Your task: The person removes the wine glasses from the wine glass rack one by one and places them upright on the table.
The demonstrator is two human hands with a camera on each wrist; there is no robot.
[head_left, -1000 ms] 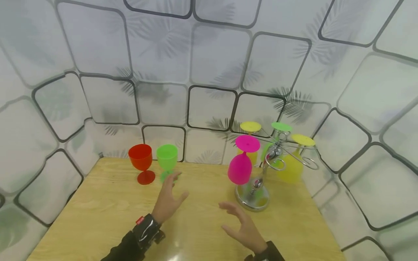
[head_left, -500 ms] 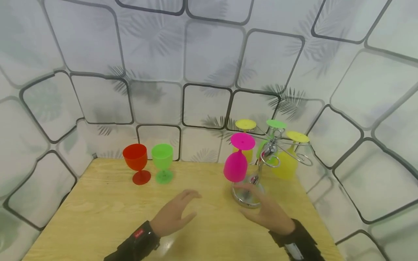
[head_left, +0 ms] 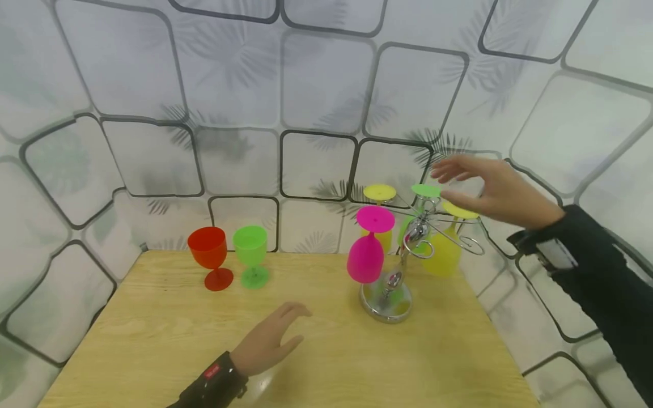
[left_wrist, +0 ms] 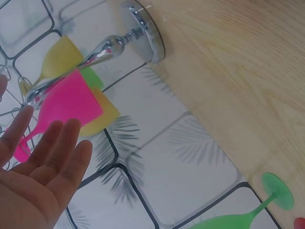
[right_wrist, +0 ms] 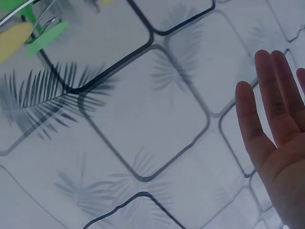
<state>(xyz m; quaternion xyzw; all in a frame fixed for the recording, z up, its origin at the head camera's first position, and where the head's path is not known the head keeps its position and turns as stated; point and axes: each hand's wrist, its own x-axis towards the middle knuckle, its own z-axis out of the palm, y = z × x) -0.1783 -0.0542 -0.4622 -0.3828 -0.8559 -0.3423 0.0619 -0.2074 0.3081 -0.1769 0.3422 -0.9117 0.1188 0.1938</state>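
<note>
behind everything we see a pale wall (head_left: 326,85) printed with rounded dark outlines and grey leaves, and below it a wood-grain desk (head_left: 326,351). in the head view a chrome rack (head_left: 377,307) stands on the desk's right part, with a pink goblet (head_left: 365,260), a green hanging goblet (head_left: 426,191) and two yellow goblets (head_left: 441,256) upside down on its arms. the right hand (head_left: 495,192) is raised beside the rack's top, over the right-hand yellow goblet's foot, its fingers extended and nothing in them. the left hand (head_left: 265,345) hovers over the desk, relaxed and holding nothing; farther back, to its left, a red goblet (head_left: 208,249) and a green upright goblet (head_left: 251,247) stand side by side.

in the left wrist view we see the left hand's fingers loosely spread, with the pink goblet just past them in the picture and the green upright goblet at the lower right.

in the right wrist view the right hand's fingers are nearly straight, well apart from the green and yellow pieces at the upper left.
</note>
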